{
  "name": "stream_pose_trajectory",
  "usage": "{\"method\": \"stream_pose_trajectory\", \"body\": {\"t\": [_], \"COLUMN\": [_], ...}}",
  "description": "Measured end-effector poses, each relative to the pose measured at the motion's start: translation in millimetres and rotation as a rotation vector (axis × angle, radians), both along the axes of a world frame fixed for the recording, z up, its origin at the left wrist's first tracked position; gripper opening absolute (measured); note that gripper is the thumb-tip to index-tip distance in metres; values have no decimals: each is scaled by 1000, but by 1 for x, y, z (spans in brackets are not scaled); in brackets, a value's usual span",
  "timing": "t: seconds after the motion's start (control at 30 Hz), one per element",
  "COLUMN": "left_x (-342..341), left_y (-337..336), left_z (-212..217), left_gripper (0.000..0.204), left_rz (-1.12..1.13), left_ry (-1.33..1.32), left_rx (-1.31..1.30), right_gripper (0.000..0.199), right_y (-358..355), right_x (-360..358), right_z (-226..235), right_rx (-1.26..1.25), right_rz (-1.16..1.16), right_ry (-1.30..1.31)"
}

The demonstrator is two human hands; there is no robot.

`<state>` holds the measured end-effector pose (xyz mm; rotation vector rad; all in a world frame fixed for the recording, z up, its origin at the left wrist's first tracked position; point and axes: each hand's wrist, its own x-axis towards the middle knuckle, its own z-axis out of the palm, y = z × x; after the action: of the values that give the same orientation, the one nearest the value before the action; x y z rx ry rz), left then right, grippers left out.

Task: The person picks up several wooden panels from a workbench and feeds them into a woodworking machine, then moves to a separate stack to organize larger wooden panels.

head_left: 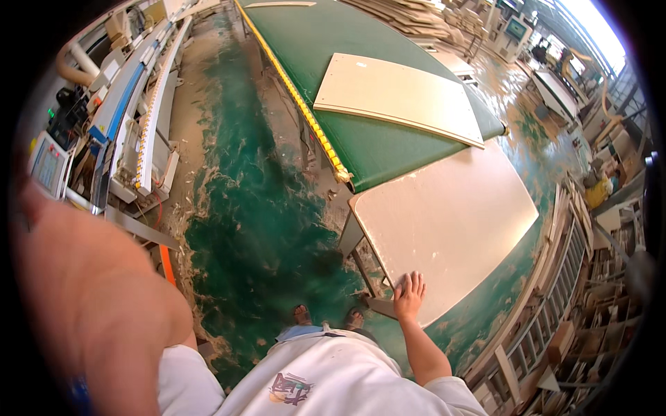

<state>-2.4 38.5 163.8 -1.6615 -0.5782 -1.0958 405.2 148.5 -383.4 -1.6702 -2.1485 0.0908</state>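
Observation:
My right hand [409,295] lies flat on the near corner of a pale, worn table [444,222], its fingers stretched out and holding nothing. Close to the camera on the left, my left hand [90,256] looms large and blurred. Its fingers are smeared and partly lost in the dark rim, so whether it grips anything does not show. Beyond the table, a cream-coloured board [399,93] with small holes along its edges lies askew on a green conveyor belt [381,163]. One corner of the board reaches over the table's far edge.
A yellow strip [302,104] edges the belt. To the left stands a long machine with a blue rail [128,97] and a control screen [48,163]. Stacked boards [402,17] rise at the back. A metal ladder-like frame [548,312] lies at right. Sawdust streaks the green floor [257,229].

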Motion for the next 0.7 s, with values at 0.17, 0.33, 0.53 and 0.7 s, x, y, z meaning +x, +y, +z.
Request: {"method": "stream_pose_trajectory", "body": {"t": [0.17, 0.33, 0.53, 0.7], "left_x": [-19, -63, -19, 32], "left_y": [87, 114, 172, 236], "left_z": [-117, -241, -331, -382], "left_gripper": [23, 59, 58, 49], "left_rz": [-17, 280, 100, -227], "left_ry": [-727, -152, -319, -627], "left_rx": [-922, -1875, -2216, -2371], "right_gripper": [47, 50, 51, 53], "right_y": [-2, 5, 7, 10], "right_x": [17, 7, 10, 14], "right_z": [-10, -7, 3, 5], "right_rx": [-9, -13, -60, -85], "right_rz": [-72, -46, -68, -74], "right_ry": [-31, -50, -38, -20]}}
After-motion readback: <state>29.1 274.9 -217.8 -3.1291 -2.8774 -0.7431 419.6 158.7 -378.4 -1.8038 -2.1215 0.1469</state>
